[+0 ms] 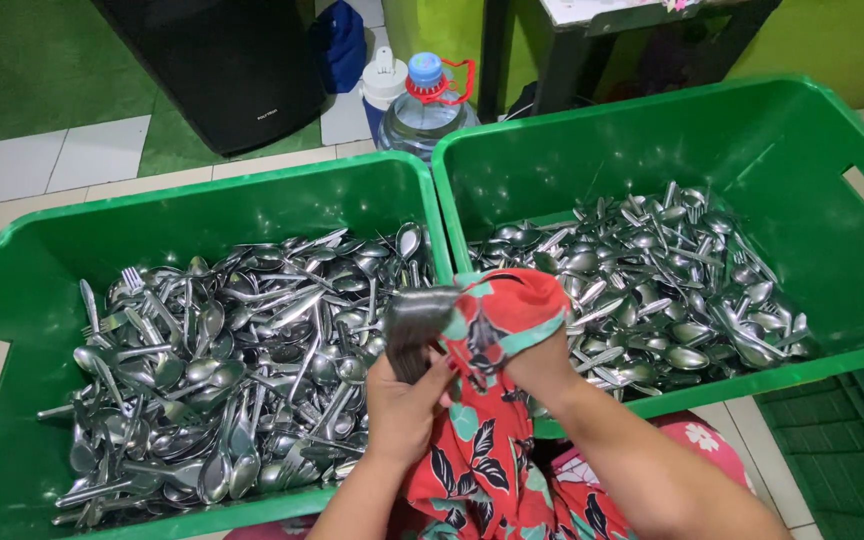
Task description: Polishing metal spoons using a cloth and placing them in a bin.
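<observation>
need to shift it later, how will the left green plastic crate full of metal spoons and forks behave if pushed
The left green plastic crate probably feels heavy: shiny metal spoons and forks cover its floor in a deep heap. It likely slides rather than tips, being wide and low. The loose cutlery may shift and rattle.

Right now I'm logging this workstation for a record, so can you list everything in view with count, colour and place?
Crates: two, green, side by side.
Cutlery, left crate: many spoons and forks, silver.
Cutlery, right crate: many spoons, silver.
Cloth: one, red with floral print, centre.
Cutlery bundle: a few pieces, silver, partly wrapped in the cloth.
Water bottle: one, clear with blue cap, behind the crates.
Black bin: one, top left.
Dark crate: one, dark green, bottom right.
Left hand: holds the bundle.
Right hand: under the cloth.
</observation>
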